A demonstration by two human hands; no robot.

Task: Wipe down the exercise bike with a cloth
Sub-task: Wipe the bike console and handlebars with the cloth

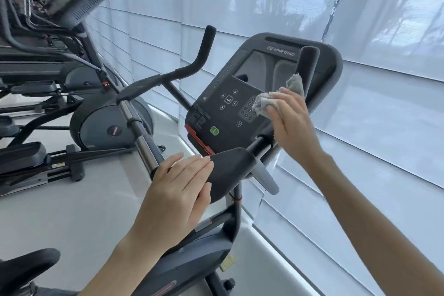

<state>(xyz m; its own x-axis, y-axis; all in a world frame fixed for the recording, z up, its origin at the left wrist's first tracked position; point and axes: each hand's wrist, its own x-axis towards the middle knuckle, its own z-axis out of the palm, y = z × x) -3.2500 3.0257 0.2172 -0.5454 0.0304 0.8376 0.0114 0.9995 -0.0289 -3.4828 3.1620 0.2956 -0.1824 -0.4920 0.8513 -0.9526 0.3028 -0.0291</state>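
Currently presses a crumpled grey cloth against the console of the exercise bike, over the number keypad on its right side; grips the cloth bunched under the fingers and thumb of the right hand, one corner poking up beside the upright right grip; rests the left hand on the black pad just below the console, fingers straight and loosely spread across the top, thumb along the near edge, holding nothing; leaves the green button at the console's lower left uncovered; faces pale blinds behind the bike; keeps other gym machines to the left on the light floor; shows a dark saddle at the lower left corner.
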